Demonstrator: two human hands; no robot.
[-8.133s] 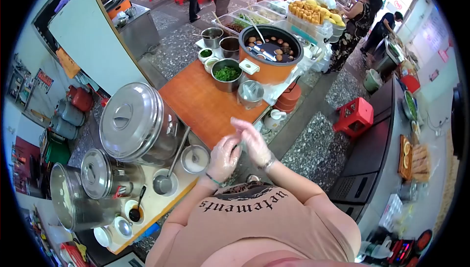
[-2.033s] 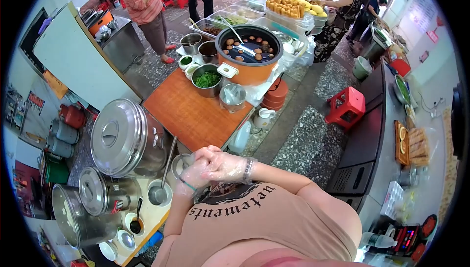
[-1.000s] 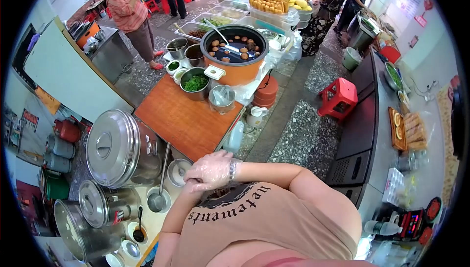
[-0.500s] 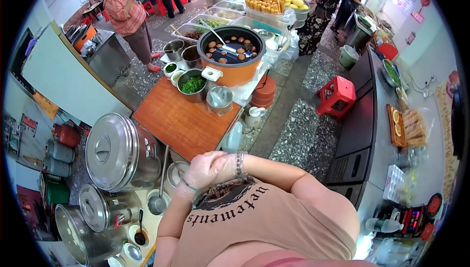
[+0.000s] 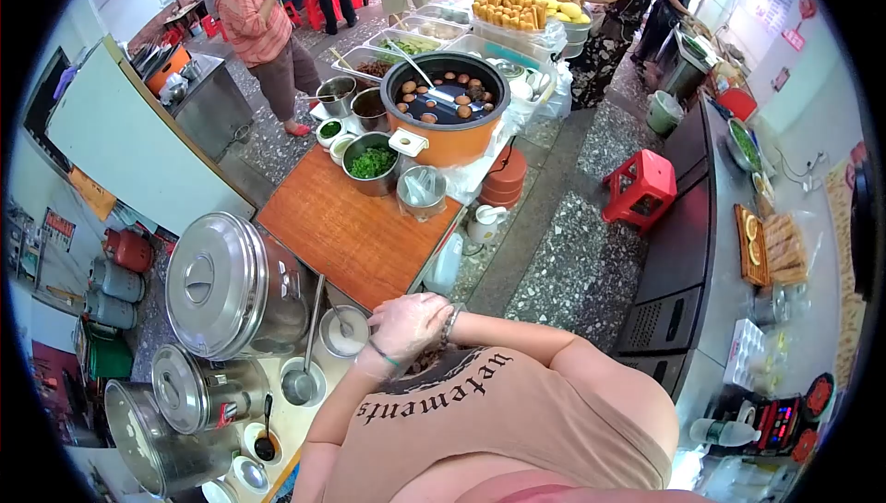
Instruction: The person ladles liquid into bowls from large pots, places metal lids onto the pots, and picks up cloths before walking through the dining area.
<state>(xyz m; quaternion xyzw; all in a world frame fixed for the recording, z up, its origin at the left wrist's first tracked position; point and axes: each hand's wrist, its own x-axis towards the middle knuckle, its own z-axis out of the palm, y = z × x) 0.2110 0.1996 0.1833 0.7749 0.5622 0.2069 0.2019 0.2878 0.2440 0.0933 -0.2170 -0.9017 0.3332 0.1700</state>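
The hands: left hand (image 5: 409,324) curled closed over right hand (image 5: 443,320), whose fingers are hidden, openness unclear; bowl (image 5: 325,344) just beside.

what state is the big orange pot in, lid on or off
Off: the orange pot stands open, its dark liquid and the round brown eggs in plain view from above, with a long-handled ladle resting inside.

Gloved L hand (image 5: 412,320) is clasping R hand (image 5: 440,320) in front of the torso, covering most of it, R fingers mostly hidden. Both elbows are bending; L forearm (image 5: 346,403) is angling up & inward, R forearm (image 5: 503,333) is running across, approx. level
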